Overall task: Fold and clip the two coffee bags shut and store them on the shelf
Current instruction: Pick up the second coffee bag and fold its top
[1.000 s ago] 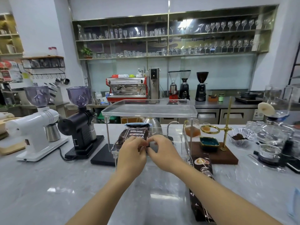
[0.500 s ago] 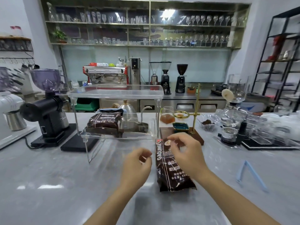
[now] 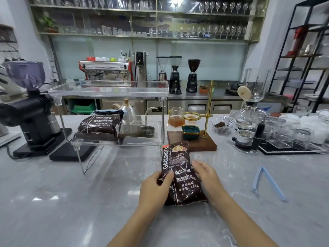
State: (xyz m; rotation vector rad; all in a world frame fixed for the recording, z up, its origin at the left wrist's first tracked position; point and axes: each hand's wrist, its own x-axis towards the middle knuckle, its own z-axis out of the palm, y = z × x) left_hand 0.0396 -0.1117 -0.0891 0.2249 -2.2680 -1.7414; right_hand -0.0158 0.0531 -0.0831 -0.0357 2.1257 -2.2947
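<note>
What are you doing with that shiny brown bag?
A person is closing up coffee bags. One folded bag already sits on the lower level of the clear shelf. The second coffee bag lies unfolded on the counter, with the left hand gripping its side and the right hand resting against the other. A blue clip lies open to the right.

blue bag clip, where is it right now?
In the head view the blue clip lies open on the counter at the right, apart from the right hand and the unclipped coffee bag both hands hold.
</note>
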